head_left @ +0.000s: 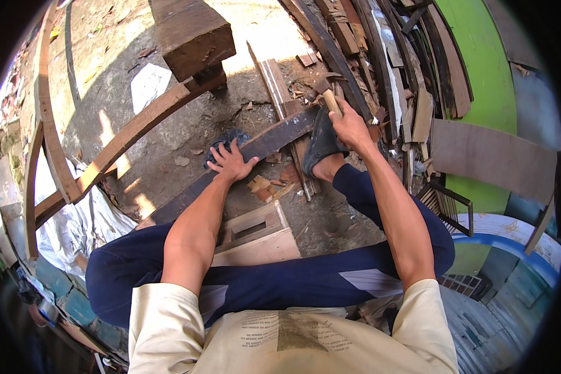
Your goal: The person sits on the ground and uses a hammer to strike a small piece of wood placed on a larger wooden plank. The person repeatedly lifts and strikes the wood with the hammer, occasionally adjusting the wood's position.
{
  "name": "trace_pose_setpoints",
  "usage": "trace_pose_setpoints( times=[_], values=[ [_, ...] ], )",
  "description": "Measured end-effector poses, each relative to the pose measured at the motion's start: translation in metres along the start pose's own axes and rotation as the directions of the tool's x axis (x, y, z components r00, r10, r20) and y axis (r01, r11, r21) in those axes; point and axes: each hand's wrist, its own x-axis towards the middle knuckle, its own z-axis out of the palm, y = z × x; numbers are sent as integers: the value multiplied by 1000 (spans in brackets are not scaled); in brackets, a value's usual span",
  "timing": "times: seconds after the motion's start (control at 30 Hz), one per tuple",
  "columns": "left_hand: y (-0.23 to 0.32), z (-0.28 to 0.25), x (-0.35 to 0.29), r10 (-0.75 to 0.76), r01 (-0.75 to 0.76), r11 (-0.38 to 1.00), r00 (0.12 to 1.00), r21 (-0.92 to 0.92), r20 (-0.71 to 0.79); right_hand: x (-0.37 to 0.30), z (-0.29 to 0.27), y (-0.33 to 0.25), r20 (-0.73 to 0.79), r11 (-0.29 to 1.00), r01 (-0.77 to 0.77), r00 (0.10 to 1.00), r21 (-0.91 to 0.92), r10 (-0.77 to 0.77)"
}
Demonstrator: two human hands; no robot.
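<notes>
A long dark wooden plank [280, 135] lies slantwise on the ground before me. My left hand [232, 163] presses on it, palm down with fingers spread, beside a crumpled dark plastic bag [234, 138]. In my right hand [352, 128] is a wooden-handled tool [332, 101], gripped by its pale handle. Its dark metal head sits near the plank's far end; whether it is a hammer or a hatchet I cannot tell. My foot in a dark shoe [324, 140] is against that end of the plank. Wood chips [268, 187] are scattered below it.
A pale wooden box-like piece [262, 240] stands close to my legs. Curved timber frame pieces [131, 128] and a thick beam [193, 43] rise at left. Stacked scrap wood [386, 62] and a green board [486, 68] are at right. White sheeting [84, 215] lies far left.
</notes>
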Motion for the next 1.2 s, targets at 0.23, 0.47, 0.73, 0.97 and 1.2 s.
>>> trace_pose_setpoints(
  times=[0.23, 0.47, 0.73, 0.97, 1.2],
  values=[
    [0, 2, 1, -34, 35, 998, 999, 49, -23, -4, 1, 5, 262, 897, 160, 964, -411, -52],
    [2, -2, -2, 1, -1, 1000, 1000, 8, 13, 2, 18, 24, -20, 962, 159, 986, -224, -167],
    [0, 2, 2, -31, 32, 998, 999, 55, -19, 3, -14, -13, 274, 888, 179, 960, -424, -62],
    [4, -1, 0, -27, 27, 998, 1000, 55, -9, 0, -13, -4, 560, 943, 38, 812, -331, 164],
    [4, 1, 1, -32, 32, 998, 999, 54, 1, 54, -4, -7, 650, 934, 22, 724, -358, 232]
  ],
)
